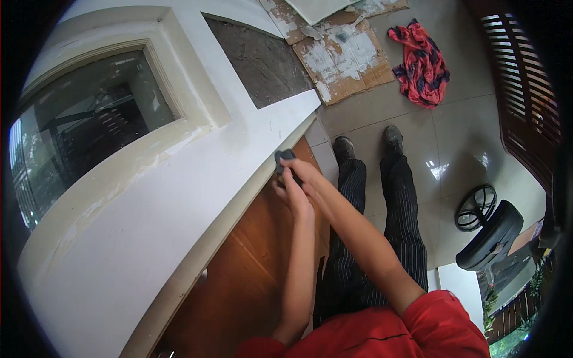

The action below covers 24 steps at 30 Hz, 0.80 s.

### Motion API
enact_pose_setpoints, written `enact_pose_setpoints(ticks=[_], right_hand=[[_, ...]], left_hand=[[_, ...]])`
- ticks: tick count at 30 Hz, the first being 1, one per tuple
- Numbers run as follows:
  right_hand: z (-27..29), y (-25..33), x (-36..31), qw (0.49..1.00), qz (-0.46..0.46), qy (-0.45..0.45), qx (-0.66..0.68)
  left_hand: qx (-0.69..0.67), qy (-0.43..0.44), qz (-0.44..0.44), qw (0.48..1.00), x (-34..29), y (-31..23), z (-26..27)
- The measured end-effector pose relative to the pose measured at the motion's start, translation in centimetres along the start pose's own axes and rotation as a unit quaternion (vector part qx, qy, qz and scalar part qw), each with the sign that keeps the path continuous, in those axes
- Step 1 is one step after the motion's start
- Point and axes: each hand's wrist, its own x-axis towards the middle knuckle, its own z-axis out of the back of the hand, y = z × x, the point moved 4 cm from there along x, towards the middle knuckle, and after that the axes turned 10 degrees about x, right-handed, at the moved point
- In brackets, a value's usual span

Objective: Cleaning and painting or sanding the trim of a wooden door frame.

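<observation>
A white-painted door with a glass pane lies flat in front of me. At its near edge both my hands meet on a small dark grey block. My right hand grips the block from above and presses it against the door's edge. Just below it, my left hand also touches the block. The block is partly hidden by my fingers.
Under the door stands a brown wooden surface. My legs in striped trousers and dark shoes stand on pale floor tiles. A red cloth, paint-smeared cardboard, a black fan and a louvred door are nearby.
</observation>
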Motion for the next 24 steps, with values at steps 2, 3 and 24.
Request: enact_pose_setpoints(ticks=[2, 3, 24], right_hand=[[1.2, -1.1, -0.4, 1.000, -0.006, -0.010, -0.001], [1.3, -1.4, -0.7, 1.000, -0.011, -0.023, -0.003], [-0.5, -0.5, -3.5, 0.999, -0.024, -0.018, -0.010]], left_hand=[[0.032, -0.067, 0.002, 0.997, -1.3, 0.9, 0.4], [0.031, -0.068, 0.000, 0.997, -1.3, 1.2, 0.9], [0.015, -0.034, -0.053, 0.998, -3.3, -0.2, 1.5]])
